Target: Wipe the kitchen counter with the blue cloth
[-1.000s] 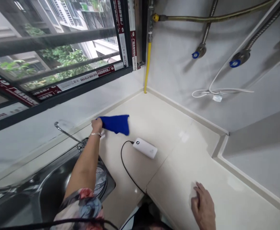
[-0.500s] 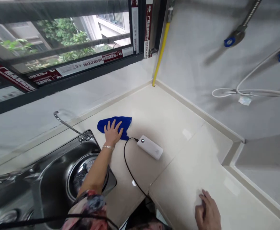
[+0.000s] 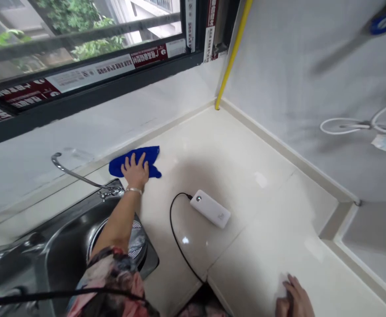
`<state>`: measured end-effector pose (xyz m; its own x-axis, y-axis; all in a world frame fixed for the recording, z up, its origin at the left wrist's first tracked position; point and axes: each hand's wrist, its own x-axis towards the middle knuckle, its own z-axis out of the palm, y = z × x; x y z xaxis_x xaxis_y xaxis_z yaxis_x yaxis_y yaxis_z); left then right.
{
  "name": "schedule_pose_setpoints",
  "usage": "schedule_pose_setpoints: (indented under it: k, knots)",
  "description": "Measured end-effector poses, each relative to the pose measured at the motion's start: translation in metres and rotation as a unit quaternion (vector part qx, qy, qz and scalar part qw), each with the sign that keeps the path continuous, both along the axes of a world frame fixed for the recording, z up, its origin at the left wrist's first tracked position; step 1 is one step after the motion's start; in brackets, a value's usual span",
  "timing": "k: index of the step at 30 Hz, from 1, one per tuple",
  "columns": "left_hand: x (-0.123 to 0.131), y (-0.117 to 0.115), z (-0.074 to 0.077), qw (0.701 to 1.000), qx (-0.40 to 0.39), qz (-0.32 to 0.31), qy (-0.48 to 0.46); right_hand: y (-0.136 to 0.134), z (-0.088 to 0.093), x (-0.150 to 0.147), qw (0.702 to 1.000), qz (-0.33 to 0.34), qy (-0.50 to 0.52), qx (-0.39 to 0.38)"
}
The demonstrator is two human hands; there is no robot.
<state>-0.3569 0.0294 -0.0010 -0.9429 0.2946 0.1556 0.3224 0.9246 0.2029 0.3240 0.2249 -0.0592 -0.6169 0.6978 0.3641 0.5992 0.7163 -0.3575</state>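
Note:
My left hand (image 3: pixel 136 172) lies with spread fingers on a blue cloth (image 3: pixel 152 156), pressing it flat on the pale countertop (image 3: pixel 193 141) behind the sink corner. A bracelet circles that wrist. At the lower right, my right hand (image 3: pixel 295 297) rests by the counter surface, partly cut off by the frame edge. Its fingers are loosely bent, thumb apart from them, and I see nothing held. Between the hands lies a white power bank (image 3: pixel 210 208) with a black cable (image 3: pixel 176 233) plugged into its end.
A steel sink (image 3: pixel 64 246) with a round strainer basket (image 3: pixel 138 242) and a curved faucet (image 3: pixel 80 176) is at the left. Behind runs a dark window frame (image 3: pixel 113 79). A yellow pipe (image 3: pixel 234 55) enters the back corner. White wires (image 3: pixel 344 125) hang on the right wall.
My left hand has slid the blue cloth leftward along the counter toward the window wall, and the cloth has bunched differently. The view has shifted slightly. My right hand stays about where it was.

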Motion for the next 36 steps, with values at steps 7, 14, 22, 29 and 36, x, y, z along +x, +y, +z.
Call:
schedule_pose_setpoints:
  k: [7,14,22,29,36]
  knots:
    - [-0.027,0.022,-0.003,0.999,0.041,0.03,0.002,-0.004,0.003,0.0,1.0,0.004,-0.015,-0.001]
    - [0.024,-0.02,0.002,0.998,-0.019,-0.053,-0.008,-0.008,0.016,-0.007,1.0,0.002,-0.001,-0.017]
    - [0.116,-0.057,0.011,0.993,-0.073,-0.088,-0.013,-0.004,0.014,-0.009,0.999,0.018,0.025,-0.008]
    - [0.183,-0.076,0.018,0.988,-0.107,-0.111,-0.031,-0.007,0.015,-0.015,0.998,0.015,0.057,0.009]
    - [0.238,-0.099,0.011,0.983,-0.116,-0.137,-0.039,-0.007,0.01,-0.017,0.998,-0.003,0.067,0.004]
